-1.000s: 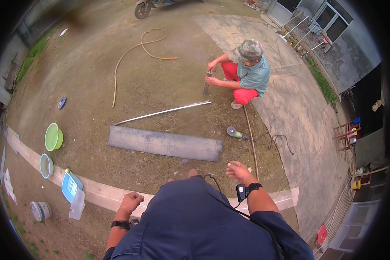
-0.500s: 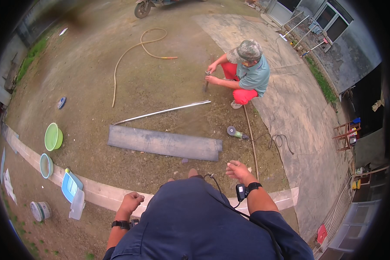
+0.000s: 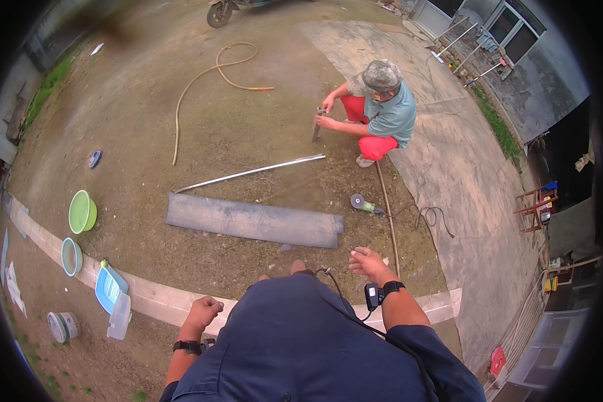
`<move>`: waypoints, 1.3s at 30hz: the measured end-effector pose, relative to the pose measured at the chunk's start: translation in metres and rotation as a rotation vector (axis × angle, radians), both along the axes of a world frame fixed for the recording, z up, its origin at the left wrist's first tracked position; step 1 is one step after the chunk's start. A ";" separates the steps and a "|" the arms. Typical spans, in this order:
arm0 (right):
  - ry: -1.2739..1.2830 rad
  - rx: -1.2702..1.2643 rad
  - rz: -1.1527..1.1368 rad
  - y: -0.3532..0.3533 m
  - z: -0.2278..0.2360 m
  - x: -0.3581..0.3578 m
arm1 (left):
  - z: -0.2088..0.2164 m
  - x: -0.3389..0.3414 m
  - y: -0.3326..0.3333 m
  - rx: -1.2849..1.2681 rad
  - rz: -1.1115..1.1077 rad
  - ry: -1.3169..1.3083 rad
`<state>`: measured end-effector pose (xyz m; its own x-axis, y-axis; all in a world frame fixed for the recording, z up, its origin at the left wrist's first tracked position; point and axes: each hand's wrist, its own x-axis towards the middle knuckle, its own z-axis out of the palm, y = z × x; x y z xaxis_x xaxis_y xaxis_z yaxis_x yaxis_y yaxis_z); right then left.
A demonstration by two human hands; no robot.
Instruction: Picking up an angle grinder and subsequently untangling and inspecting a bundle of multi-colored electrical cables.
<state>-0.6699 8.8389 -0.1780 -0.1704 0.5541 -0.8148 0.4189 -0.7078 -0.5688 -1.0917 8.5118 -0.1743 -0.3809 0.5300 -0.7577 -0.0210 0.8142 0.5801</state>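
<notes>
I stand over bare ground beside a low concrete curb (image 3: 154,300). My left hand (image 3: 203,313) hangs near my hip with fingers curled in and nothing in it. My right hand (image 3: 370,262) is raised in front of me, fingers loosely apart and empty, a dark band with a small device on its wrist. Ahead lies a long grey plank (image 3: 254,221), with a thin metal pipe (image 3: 251,171) beyond it. An angle grinder (image 3: 366,204) rests on the ground to the right of the plank.
Another person (image 3: 375,110) in a cap and red trousers squats ahead, holding a tool to the ground. A hose (image 3: 204,80) curls at the back. Green basin (image 3: 82,211), teal basin (image 3: 70,256), blue tray (image 3: 108,288) and bucket (image 3: 63,326) sit left. A wooden stool (image 3: 534,208) stands right.
</notes>
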 end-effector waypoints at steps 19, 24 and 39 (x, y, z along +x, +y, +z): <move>-0.008 0.002 0.004 0.001 -0.001 -0.002 | -0.004 0.003 -0.001 0.010 0.000 0.001; -0.022 -0.002 0.025 -0.001 0.001 -0.003 | -0.002 -0.001 -0.003 -0.023 -0.026 0.010; 0.030 0.134 0.203 0.068 0.009 -0.102 | -0.003 -0.019 -0.031 -0.024 0.181 -0.030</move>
